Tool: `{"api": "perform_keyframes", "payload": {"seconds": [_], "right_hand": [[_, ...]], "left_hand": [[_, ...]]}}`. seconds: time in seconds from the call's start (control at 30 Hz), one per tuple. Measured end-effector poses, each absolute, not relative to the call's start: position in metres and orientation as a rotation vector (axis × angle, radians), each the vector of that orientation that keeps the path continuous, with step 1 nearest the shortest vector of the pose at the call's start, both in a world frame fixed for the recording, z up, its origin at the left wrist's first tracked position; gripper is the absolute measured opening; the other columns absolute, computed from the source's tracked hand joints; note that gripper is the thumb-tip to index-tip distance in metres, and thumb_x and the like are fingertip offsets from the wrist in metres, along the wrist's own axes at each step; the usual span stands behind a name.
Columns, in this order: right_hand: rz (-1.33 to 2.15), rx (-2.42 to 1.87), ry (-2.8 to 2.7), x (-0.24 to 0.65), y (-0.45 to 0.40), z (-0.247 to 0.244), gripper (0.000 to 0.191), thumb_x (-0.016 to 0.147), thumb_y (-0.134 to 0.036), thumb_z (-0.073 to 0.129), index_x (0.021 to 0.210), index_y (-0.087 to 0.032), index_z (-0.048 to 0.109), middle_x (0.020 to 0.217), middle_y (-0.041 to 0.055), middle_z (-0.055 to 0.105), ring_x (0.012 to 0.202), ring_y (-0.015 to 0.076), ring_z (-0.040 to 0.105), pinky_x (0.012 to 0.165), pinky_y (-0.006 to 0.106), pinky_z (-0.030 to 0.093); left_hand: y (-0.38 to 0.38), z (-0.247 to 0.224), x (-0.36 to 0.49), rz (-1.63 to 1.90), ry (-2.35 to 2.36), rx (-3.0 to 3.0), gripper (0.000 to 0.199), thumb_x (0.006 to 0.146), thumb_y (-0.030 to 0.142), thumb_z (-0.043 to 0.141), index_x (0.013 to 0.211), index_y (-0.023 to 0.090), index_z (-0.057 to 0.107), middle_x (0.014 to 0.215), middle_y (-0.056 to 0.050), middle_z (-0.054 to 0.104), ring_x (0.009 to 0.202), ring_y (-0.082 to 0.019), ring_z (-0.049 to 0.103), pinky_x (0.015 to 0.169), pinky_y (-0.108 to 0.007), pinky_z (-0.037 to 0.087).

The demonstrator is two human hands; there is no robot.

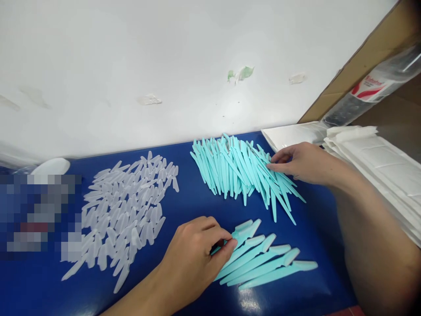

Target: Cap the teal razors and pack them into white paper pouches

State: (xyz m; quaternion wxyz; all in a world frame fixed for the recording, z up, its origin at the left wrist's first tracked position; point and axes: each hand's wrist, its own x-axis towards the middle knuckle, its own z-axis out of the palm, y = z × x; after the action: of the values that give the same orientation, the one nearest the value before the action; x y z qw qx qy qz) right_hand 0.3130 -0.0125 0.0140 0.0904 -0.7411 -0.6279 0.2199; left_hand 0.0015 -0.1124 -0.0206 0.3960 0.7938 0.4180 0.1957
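the left hand [194,254] had its fingers [226,245] pinching the near end of a capped teal piece [245,230], its long axis running up to the right. four more capped pieces [266,265] lay beside it, fanned the same way on the blue worktop [197,202]. the right hand [302,163] rested loosely spread fingers on the teal handle pile [237,169], mostly pointing toward the wall. clear caps [125,210] lay left

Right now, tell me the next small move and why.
Probably pinch one teal stick from the loose pile: the right hand already touches its edge, while the left hand steadies the capped sticks fanned side by side.
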Motion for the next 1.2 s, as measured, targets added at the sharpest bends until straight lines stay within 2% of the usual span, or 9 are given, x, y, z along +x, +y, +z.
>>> {"api": "perform_keyframes", "payload": {"seconds": [0.17,0.37,0.6,0.8,0.93,1.0,1.1,1.2], "right_hand": [[0.636,-2.178,-1.921,0.311,-0.013,0.012,0.02,0.082,-0.04,0.075,0.084,-0.021,0.081,0.088,0.009,0.081,0.06,0.0209,0.067,0.064,0.041,0.052],[0.555,-2.156,-1.968,0.311,-0.014,0.011,0.018,0.083,-0.037,0.069,0.083,-0.024,0.083,0.089,0.0068,0.082,0.081,0.0275,0.073,0.075,0.042,0.052],[0.445,-2.162,-1.907,0.31,-0.018,0.02,0.018,0.084,-0.036,0.065,0.078,-0.024,0.078,0.081,0.0059,0.08,0.076,0.0267,0.071,0.07,0.04,0.048],[0.454,-1.949,-1.767,0.297,-0.027,0.035,0.022,0.091,-0.04,0.064,0.081,-0.022,0.07,0.081,0.0074,0.076,0.073,0.0228,0.066,0.07,0.039,0.046],[0.788,-1.582,-1.679,0.282,-0.032,0.03,0.029,0.101,-0.048,0.059,0.091,-0.021,0.062,0.085,0.0068,0.073,0.075,0.0181,0.068,0.072,0.034,0.053],[0.927,-1.469,-1.666,0.275,-0.035,0.024,0.028,0.103,-0.049,0.059,0.095,-0.022,0.06,0.078,0.0026,0.069,0.068,0.0155,0.065,0.065,0.031,0.051],[1.06,-1.456,-1.779,0.265,-0.041,0.016,0.029,0.105,-0.052,0.058,0.098,-0.024,0.061,0.073,-0.0019,0.061,0.06,0.0124,0.053,0.053,0.028,0.042],[1.169,-1.449,-1.905,0.256,-0.048,0.014,0.029,0.103,-0.052,0.061,0.094,-0.025,0.062,0.075,-0.0028,0.057,0.062,0.0119,0.047,0.054,0.027,0.04]], "left_hand": [[-0.113,-0.023,0.001,0.524,1.053,2.024,0.023,0.101,0.026,0.064,0.089,0.021,0.083,0.084,-0.007,0.075,0.072,-0.019,0.066,0.053,-0.027,0.041],[-0.111,-0.023,0.001,0.505,1.063,2.03,0.023,0.1,0.025,0.064,0.089,0.02,0.083,0.084,-0.007,0.075,0.071,-0.019,0.066,0.053,-0.027,0.042],[-0.11,-0.019,-0.002,0.644,1.084,2.023,0.015,0.101,0.03,0.069,0.098,0.021,0.08,0.082,-0.004,0.073,0.07,-0.017,0.066,0.059,-0.028,0.044],[-0.097,0.005,-0.016,0.952,1.307,2.1,0.029,0.1,0.029,0.068,0.072,0.022,0.066,0.06,0.003,0.055,0.052,-0.012,0.049,0.053,-0.027,0.037],[-0.081,0.022,-0.05,1.11,1.61,2.051,0.032,0.099,0.037,0.07,0.07,0.023,0.067,0.06,0.003,0.057,0.053,-0.012,0.045,0.055,-0.027,0.036],[-0.073,0.03,-0.075,0.976,1.655,2.059,0.031,0.098,0.043,0.071,0.073,0.024,0.07,0.063,0.003,0.06,0.056,-0.013,0.047,0.055,-0.026,0.036],[-0.064,0.037,-0.108,0.487,1.586,2.083,0.026,0.095,0.051,0.072,0.088,0.027,0.079,0.076,0.001,0.069,0.064,-0.015,0.056,0.054,-0.025,0.039],[-0.063,0.038,-0.121,0.015,1.538,2.09,0.027,0.095,0.053,0.069,0.093,0.03,0.082,0.083,0.0,0.073,0.066,-0.017,0.061,0.058,-0.027,0.042]]}}
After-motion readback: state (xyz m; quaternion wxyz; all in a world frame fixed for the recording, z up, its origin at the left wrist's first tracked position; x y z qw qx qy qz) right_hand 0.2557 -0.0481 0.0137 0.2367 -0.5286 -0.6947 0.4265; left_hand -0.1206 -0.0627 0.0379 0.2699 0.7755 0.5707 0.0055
